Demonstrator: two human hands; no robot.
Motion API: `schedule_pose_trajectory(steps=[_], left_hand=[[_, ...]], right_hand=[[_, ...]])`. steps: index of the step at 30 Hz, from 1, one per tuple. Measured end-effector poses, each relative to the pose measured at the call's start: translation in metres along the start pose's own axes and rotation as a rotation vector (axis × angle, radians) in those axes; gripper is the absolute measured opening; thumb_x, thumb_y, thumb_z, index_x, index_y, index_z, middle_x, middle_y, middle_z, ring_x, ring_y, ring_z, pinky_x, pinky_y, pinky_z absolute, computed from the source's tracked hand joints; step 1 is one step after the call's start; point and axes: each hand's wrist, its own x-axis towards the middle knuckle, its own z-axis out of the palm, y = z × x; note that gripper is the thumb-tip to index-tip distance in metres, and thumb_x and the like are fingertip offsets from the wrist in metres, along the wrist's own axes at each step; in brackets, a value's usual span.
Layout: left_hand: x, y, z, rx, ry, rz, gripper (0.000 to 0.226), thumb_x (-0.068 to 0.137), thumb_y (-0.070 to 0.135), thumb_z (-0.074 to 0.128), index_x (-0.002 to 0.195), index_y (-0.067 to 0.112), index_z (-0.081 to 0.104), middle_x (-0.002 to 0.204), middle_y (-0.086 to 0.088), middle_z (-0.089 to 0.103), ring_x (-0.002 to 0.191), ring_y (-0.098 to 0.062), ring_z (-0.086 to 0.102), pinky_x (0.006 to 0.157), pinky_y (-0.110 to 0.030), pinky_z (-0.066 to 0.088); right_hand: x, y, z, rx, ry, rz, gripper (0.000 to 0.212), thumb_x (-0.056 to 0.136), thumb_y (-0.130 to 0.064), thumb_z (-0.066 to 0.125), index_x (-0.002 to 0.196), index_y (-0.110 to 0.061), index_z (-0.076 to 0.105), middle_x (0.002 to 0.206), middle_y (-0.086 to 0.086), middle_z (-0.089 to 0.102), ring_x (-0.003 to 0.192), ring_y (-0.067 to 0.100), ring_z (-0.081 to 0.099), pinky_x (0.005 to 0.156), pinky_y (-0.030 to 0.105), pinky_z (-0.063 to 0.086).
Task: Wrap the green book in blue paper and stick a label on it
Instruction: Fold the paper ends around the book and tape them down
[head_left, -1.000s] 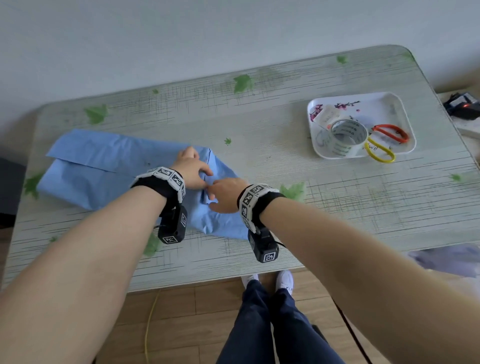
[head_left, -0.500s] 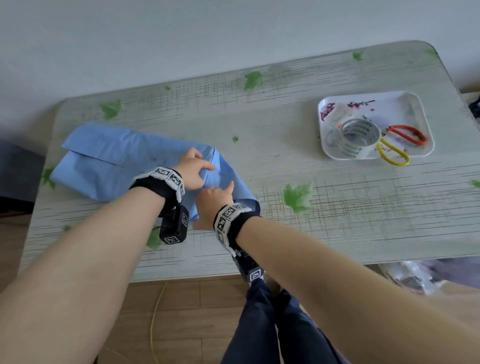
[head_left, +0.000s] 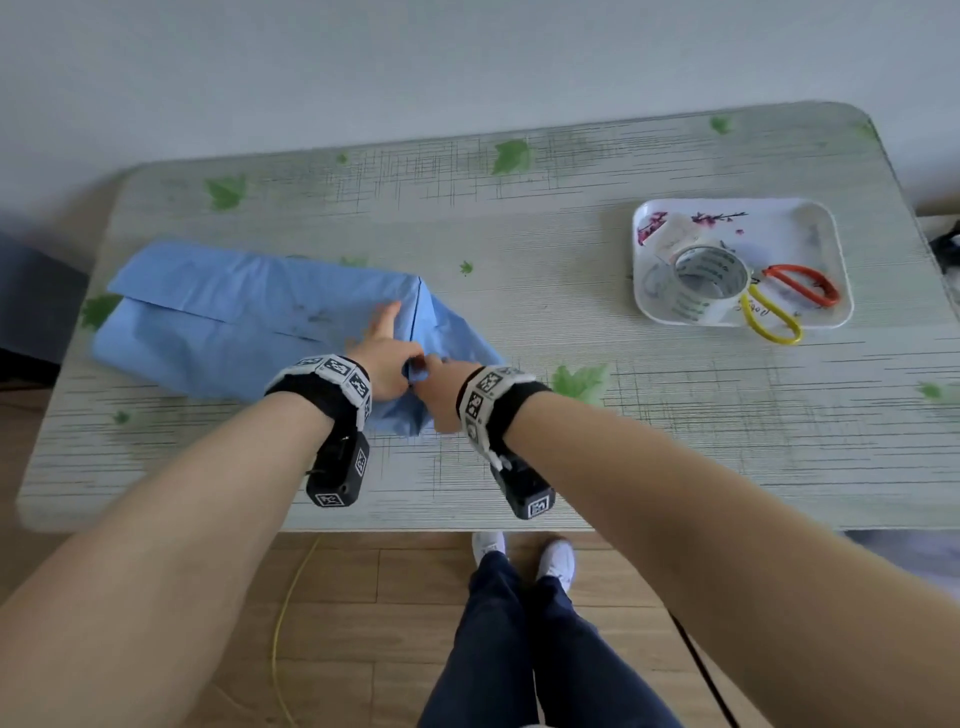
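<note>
Lying across the left half of the table: the paper, folded over a flat block, the book hidden inside. Pinching the paper's near right end with the left hand, index finger stretching flat along the top, the other fingers curling at the fold. Gripping that same crumpled end with the right hand. Sitting well apart at the right: a tray holding tape and scissors.

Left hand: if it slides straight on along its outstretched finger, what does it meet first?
The blue paper: its raised fold edge lies just ahead of the left hand. Beyond that, bare table, though depth is unclear.
</note>
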Motion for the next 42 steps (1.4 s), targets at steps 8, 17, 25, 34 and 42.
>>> schedule_pose_trajectory(steps=[8, 17, 25, 34, 42], left_hand=[[0.012, -0.026, -0.015, 0.262, -0.115, 0.03, 0.054, 0.086, 0.034, 0.057, 0.133, 0.055, 0.039, 0.152, 0.004, -0.033, 0.143, -0.023, -0.026, 0.113, -0.062, 0.009], [0.016, -0.012, -0.025, 0.145, -0.156, 0.03, 0.057, 0.093, 0.017, 0.047, 0.139, 0.048, 0.036, 0.149, 0.011, -0.037, 0.142, -0.018, -0.028, 0.114, -0.058, -0.002], [0.015, 0.0, -0.036, 0.036, -0.117, 0.007, 0.05, 0.094, 0.019, 0.05, 0.136, 0.045, 0.042, 0.152, 0.01, -0.033, 0.143, -0.016, -0.025, 0.115, -0.053, -0.005], [0.026, 0.019, -0.045, 0.076, -0.112, 0.085, 0.06, 0.087, 0.021, 0.061, 0.138, 0.045, 0.041, 0.152, 0.01, -0.034, 0.143, -0.016, -0.027, 0.117, -0.056, 0.002], [0.022, 0.027, -0.041, 0.146, -0.136, 0.091, 0.079, 0.074, 0.033, 0.075, 0.141, 0.042, 0.036, 0.15, 0.006, -0.038, 0.14, -0.017, -0.031, 0.117, -0.056, 0.001]], right_hand=[[0.001, 0.03, -0.03, -0.391, -0.063, -0.297, 0.045, 0.102, -0.033, 0.032, 0.144, -0.019, 0.034, 0.15, 0.011, 0.025, 0.132, 0.03, 0.038, 0.102, 0.042, 0.037], [-0.007, 0.05, -0.038, -0.497, -0.048, -0.296, 0.036, 0.103, -0.028, 0.031, 0.135, -0.022, 0.045, 0.137, 0.004, 0.045, 0.124, 0.024, 0.046, 0.091, 0.037, 0.043], [-0.011, 0.033, -0.031, -0.24, 0.238, -0.343, 0.04, 0.083, -0.029, 0.061, 0.12, -0.018, 0.053, 0.121, -0.001, 0.056, 0.101, 0.022, 0.059, 0.065, 0.033, 0.044], [-0.015, 0.067, -0.021, -0.424, 0.261, -0.385, 0.048, 0.093, 0.0, 0.039, 0.128, -0.028, 0.054, 0.121, 0.0, 0.05, 0.103, 0.022, 0.057, 0.067, 0.031, 0.045], [-0.008, 0.058, -0.008, -0.218, 0.451, -0.24, 0.032, 0.084, -0.025, 0.06, 0.115, -0.016, 0.056, 0.11, 0.002, 0.059, 0.099, 0.023, 0.06, 0.059, 0.032, 0.039]])
